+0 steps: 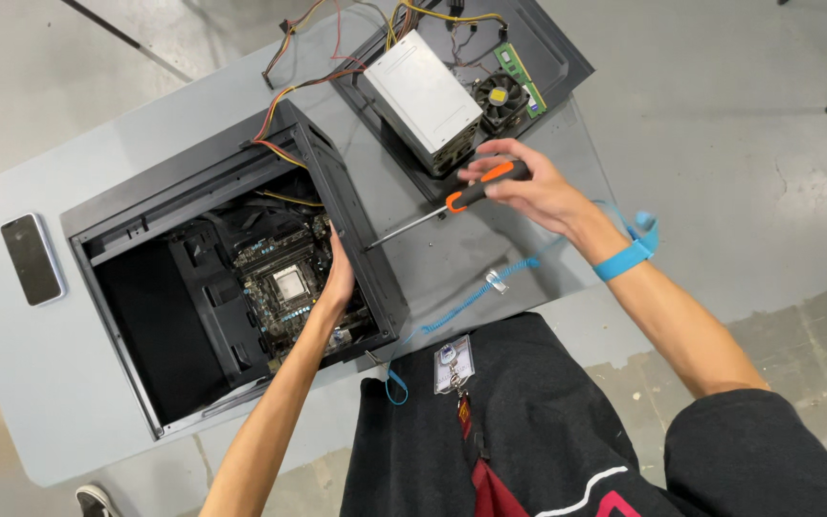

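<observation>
**One hand inside the computer case, the other holding a screwdriver above the table**

At the far left of the grey table (pixel 31 383) lies a dark phone (pixel 32 258), flat and well apart from both hands. Next comes the open black computer case (pixel 241 278), lying on its side with its opening facing up. Inside it sits the circuit board (pixel 284 282), with a square silver chip at its middle.

The left hand (pixel 337 278) reaches down into the case, just to the right of the board and against the case's right wall. Its fingers are partly hidden by the wall, so I cannot tell whether they grip anything.

Further right, the right hand (pixel 528 191) hovers over the table, closed around the orange and black handle of a screwdriver (pixel 442 206). The metal shaft points down and to the left, its tip near the outer side of the case's right wall. A blue strap (pixel 629 254) circles the right wrist, and a coiled blue cord (pixel 476 297) runs from it down to the table edge.

Behind the right hand, on a flat black panel (pixel 552 53), rest a silver power supply (pixel 423 96) with coloured wires and a round fan (pixel 500 96).
</observation>
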